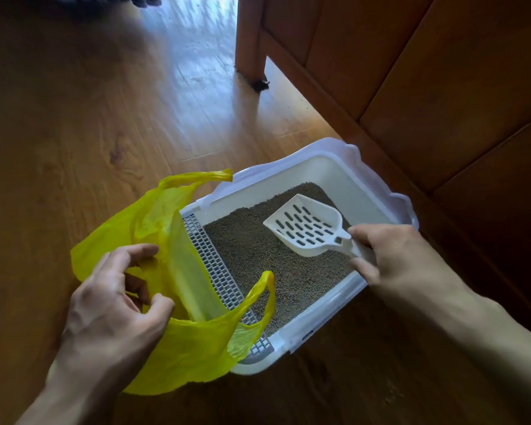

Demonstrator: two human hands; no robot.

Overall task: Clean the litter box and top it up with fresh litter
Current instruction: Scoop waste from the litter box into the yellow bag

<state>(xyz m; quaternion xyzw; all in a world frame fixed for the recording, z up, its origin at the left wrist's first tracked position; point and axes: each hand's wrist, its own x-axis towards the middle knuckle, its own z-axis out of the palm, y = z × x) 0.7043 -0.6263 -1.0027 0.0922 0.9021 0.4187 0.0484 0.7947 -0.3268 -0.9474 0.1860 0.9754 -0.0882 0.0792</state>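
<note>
Wooden flooring (pixel 89 118) beside a wooden cabinet (pixel 411 72) supports the white litter box (pixel 334 167). Right hand (pixel 393 256) fingers are clamped on the slotted scoop (pixel 307 230) handle, blade held over grey litter (pixel 258 253). Left hand (pixel 114 302) fingers are curled on the yellow plastic bag (pixel 190 345), draped over the box's grated edge (pixel 215 271). The bag mouth should be held wide and near; scooping should be shallow, with loose grains sifted out.
</note>
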